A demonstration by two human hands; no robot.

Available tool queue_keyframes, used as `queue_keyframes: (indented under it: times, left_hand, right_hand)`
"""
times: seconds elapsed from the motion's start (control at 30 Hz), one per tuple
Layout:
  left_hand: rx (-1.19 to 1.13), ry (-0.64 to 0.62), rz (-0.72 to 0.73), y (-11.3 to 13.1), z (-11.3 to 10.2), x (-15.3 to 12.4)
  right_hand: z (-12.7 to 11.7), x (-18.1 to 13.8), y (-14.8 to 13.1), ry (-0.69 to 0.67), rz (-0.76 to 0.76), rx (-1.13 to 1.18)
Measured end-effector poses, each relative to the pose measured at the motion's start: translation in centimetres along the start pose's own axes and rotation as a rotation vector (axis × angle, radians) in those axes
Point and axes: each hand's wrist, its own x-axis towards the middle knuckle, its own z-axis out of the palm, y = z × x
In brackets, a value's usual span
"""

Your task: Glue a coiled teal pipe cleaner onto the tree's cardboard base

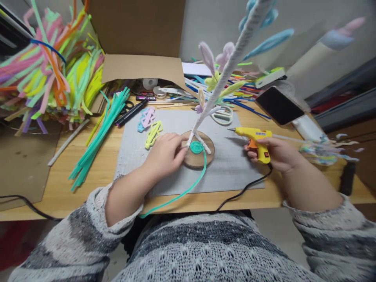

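In the head view, I see the person's left hand (166, 154) at the near-left rim of a round wooden disc (196, 161), fingers against it by the foot of a leaning white stem (220, 86); whether they grip or only steady, I can't tell. The disc sits on a grey mat (235, 174) on the surface (114, 196), a green coil (196, 147) between the stem's splayed feet, its loose tail curving toward the person. The right hand's (279, 153) fingers grasp a yellow glue gun (253, 134), nozzle pointing left, apart from the disc.
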Motion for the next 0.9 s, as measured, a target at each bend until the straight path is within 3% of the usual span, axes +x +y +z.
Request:
queue_keyframes:
  times: [0.1,0.2,0.33,0.43,0.5,0.57,0.67,0.77,0.9]
  left_hand:
    - [-0.133,-0.163,-0.049,2.2,-0.4,-1.2]
    - [-0.189,-0.324,-0.063,4.1,-0.2,-2.9]
    - [-0.219,-0.385,-0.057,4.9,0.5,-4.6]
    - [-0.102,-0.444,-0.124,4.9,0.4,-5.4]
    - [-0.003,-0.453,-0.168,4.9,0.1,-5.8]
    - [0.048,-0.422,-0.187,4.9,-0.3,-6.1]
    - [0.106,-0.384,-0.186,4.9,-0.4,-6.4]
    - [0.170,-0.369,-0.187,5.0,-0.1,-6.5]
    - [0.151,-0.354,-0.204,5.3,0.5,-6.5]
  right_hand:
    - [-0.4,-0.2,0.9,0.045,-0.039,-0.115]
    - [0.0,-0.6,0.7,0.234,-0.067,-0.538]
    - [1.1,-1.9,-0.3,0.466,-0.104,-1.152]
    - [2.6,-3.1,-1.1,0.636,-0.230,-1.287]
    - [4.2,-3.6,-1.6,0.565,-0.488,-1.228]
    - [6.1,-3.5,-2.1,0.323,-0.755,-1.097]
    - [8.8,-2.2,-2.6,0.032,-0.949,-1.036]
    - [10.5,-0.6,-2.6,0.000,-0.992,-1.135]
    - [10.8,0.5,-1.7,0.056,-1.037,-1.161]
